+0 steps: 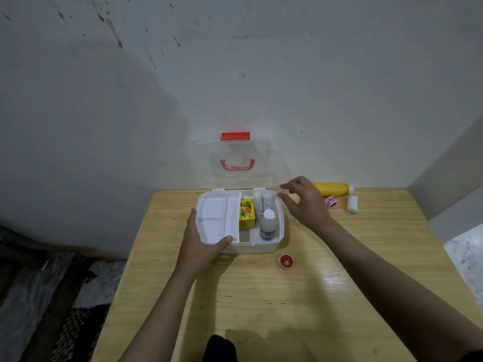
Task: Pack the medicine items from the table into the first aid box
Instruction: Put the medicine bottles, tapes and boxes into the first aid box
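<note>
While the left hand [201, 246] grips its white tray [218, 218], the first aid box [261, 248] holds a yellow carton [247, 214] and bottle [268, 226]; right hand [304, 202] spread, empty.

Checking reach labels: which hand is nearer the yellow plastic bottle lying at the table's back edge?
Right. The right hand hovers open just left of the yellow plastic bottle, partly overlapping it in view. The left hand grips the white inner tray, across the box.

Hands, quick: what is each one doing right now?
Left hand: closed on the white tray, at its near-left corner.
Right hand: open, empty, fingers spread beside the first aid box.
</note>
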{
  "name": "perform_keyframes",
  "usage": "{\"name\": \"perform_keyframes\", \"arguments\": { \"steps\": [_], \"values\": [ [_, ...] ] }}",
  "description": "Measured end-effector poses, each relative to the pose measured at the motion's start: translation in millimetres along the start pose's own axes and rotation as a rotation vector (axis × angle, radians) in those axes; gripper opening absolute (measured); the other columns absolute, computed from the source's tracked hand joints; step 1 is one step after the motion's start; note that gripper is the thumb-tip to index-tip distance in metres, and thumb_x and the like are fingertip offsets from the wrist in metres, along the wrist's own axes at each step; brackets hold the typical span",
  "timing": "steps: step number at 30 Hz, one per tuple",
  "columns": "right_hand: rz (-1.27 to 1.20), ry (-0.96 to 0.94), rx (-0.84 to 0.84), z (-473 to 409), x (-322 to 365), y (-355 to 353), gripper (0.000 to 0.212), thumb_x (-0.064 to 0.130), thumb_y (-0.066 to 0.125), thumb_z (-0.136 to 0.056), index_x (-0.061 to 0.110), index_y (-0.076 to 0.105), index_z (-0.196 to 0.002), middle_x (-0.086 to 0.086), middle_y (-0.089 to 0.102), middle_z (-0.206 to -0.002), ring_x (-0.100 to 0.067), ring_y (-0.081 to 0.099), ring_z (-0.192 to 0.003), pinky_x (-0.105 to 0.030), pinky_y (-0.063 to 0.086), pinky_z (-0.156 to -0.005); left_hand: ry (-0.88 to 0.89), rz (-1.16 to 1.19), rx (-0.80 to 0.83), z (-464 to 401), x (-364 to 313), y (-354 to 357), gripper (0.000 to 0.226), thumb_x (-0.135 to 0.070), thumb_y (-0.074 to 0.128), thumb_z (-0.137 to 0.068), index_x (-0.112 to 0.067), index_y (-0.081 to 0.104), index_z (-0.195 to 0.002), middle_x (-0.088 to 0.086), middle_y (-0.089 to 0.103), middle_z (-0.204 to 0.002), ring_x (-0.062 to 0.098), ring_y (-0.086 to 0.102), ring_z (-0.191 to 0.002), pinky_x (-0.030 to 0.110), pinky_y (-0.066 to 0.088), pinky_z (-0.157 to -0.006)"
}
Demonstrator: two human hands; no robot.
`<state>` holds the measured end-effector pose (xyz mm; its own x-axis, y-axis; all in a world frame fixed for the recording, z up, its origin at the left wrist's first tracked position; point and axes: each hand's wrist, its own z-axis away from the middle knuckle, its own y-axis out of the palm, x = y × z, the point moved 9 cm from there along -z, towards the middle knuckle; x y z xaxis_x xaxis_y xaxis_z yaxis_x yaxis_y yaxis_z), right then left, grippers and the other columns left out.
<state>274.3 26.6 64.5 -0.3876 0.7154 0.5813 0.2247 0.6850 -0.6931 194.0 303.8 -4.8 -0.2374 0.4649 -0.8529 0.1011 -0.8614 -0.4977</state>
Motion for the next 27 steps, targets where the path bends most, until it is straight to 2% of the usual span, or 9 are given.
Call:
{"name": "perform_keyframes", "arguments": {
  "steps": [2,4,7,9,11,15,18,23,27],
  "values": [
    [-0.017,0.182,-0.126,18,-30,-15,0.018,0.010,0.066,-0.084,0.006,0.069,-0.101,-0.013,0.063,-0.093,-0.016,0.057,-0.072,-0.030,0.050,-0.068,-0.001,-0.001,-0.005,0,1,0,0.117,-0.052,0.085,-0.056,-0.037,0.014,-0.148,-0.011,0.031,-0.150,0.015,0.035,-0.133,0.036,0.041,-0.100],
    [-0.010,0.452,-0.165,36,-73,-22,0.022,0.009,0.061,-0.085,0.008,0.067,-0.106,-0.017,0.062,-0.100,-0.021,0.059,-0.076,-0.034,0.051,-0.073,0.001,-0.003,-0.007,0,1,0,0.117,-0.048,0.085,-0.059,-0.035,0.012,-0.149,-0.009,0.029,-0.151,0.016,0.033,-0.134,0.034,0.039,-0.099],
    [0.023,0.646,0.003,52,-111,-11,0.038,0.009,0.060,-0.080,0.012,0.061,-0.118,-0.021,0.050,-0.117,-0.033,0.055,-0.101,-0.035,0.046,-0.083,-0.004,-0.013,-0.006,-1,3,1,0.118,-0.049,0.085,-0.059,-0.034,0.010,-0.149,-0.008,0.026,-0.153,0.018,0.032,-0.136,0.038,0.039,-0.102],
    [0.104,0.639,0.193,57,-117,5,0.049,0.007,0.063,-0.074,0.014,0.058,-0.121,-0.019,0.040,-0.125,-0.033,0.047,-0.113,-0.039,0.046,-0.089,-0.010,-0.020,-0.007,-1,3,1,0.119,-0.049,0.085,-0.059,-0.034,0.010,-0.150,-0.007,0.026,-0.153,0.018,0.032,-0.136,0.040,0.039,-0.104],
    [0.217,0.640,0.276,62,-121,13,0.050,0.008,0.065,-0.073,0.018,0.058,-0.121,-0.016,0.037,-0.127,-0.033,0.046,-0.115,-0.041,0.048,-0.088,-0.007,-0.022,-0.005,-1,3,1,0.119,-0.049,0.085,-0.059,-0.034,0.010,-0.149,-0.007,0.027,-0.153,0.019,0.032,-0.135,0.041,0.039,-0.104],
    [0.448,0.547,0.215,61,-115,7,0.031,0.012,0.067,-0.076,0.017,0.065,-0.106,-0.017,0.045,-0.117,-0.036,0.049,-0.105,-0.043,0.049,-0.078,0.002,-0.013,-0.005,0,1,1,0.117,-0.046,0.085,-0.061,-0.032,0.009,-0.150,-0.005,0.026,-0.153,0.019,0.032,-0.136,0.040,0.038,-0.103],
    [0.563,0.442,0.176,64,-105,-4,0.026,0.018,0.074,-0.072,0.015,0.068,-0.098,-0.017,0.054,-0.105,-0.036,0.052,-0.095,-0.041,0.046,-0.073,0.005,-0.006,-0.006,-1,2,1,0.117,-0.046,0.085,-0.061,-0.032,0.010,-0.150,-0.006,0.027,-0.153,0.019,0.032,-0.136,0.041,0.039,-0.104],
    [0.455,0.377,0.080,74,-85,-36,0.024,0.027,0.068,-0.078,0.012,0.063,-0.095,-0.010,0.065,-0.085,-0.034,0.061,-0.080,-0.040,0.047,-0.067,0.007,-0.007,-0.003,-1,3,0,0.120,-0.057,0.083,-0.054,-0.035,0.012,-0.148,-0.007,0.029,-0.152,0.018,0.034,-0.135,0.046,0.040,-0.105],
    [0.258,0.276,-0.013,72,-49,-59,0.027,0.023,0.071,-0.080,0.013,0.065,-0.104,-0.009,0.064,-0.092,-0.028,0.061,-0.079,-0.035,0.049,-0.064,0.014,-0.003,-0.011,-1,2,0,0.120,-0.053,0.084,-0.057,-0.032,0.012,-0.150,-0.006,0.026,-0.154,0.018,0.031,-0.137,0.041,0.036,-0.107]
  ]
}}
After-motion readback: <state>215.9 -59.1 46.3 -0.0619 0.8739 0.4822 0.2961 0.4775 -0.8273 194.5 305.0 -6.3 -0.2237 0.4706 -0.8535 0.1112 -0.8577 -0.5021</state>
